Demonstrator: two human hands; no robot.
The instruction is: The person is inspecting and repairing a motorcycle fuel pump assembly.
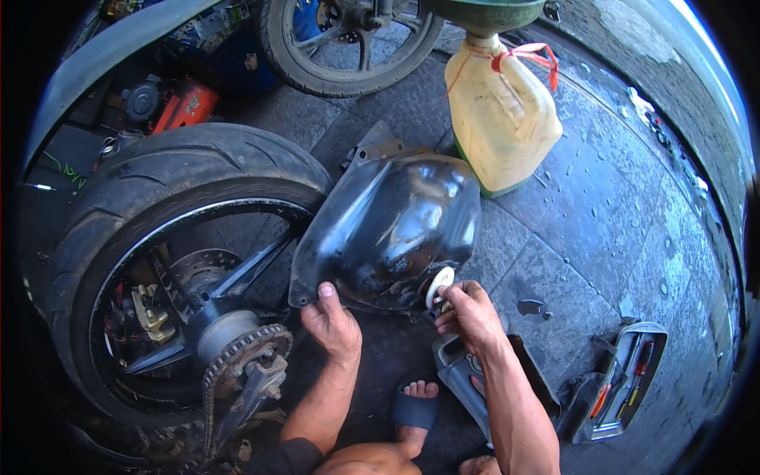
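Note:
A dented black motorcycle fuel tank (396,226) lies tilted on the dark tiled floor in front of me, its surface scuffed and shiny. My left hand (332,324) grips the corner of its near flange, thumb on top. At the tank's near right end, my right hand (469,313) pinches a white round plastic part (440,286) by its edge. Whether that part is seated in the tank or apart from it, I cannot tell. The fingers underneath are partly hidden.
To the left stands a motorcycle rear wheel (198,214) with chain and sprocket. Beyond the tank is a yellowed jerrycan (507,119) with a green funnel (487,14). Another wheel (352,47) stands farther back. A tool tray (621,384) and a grey case (467,384) lie near right.

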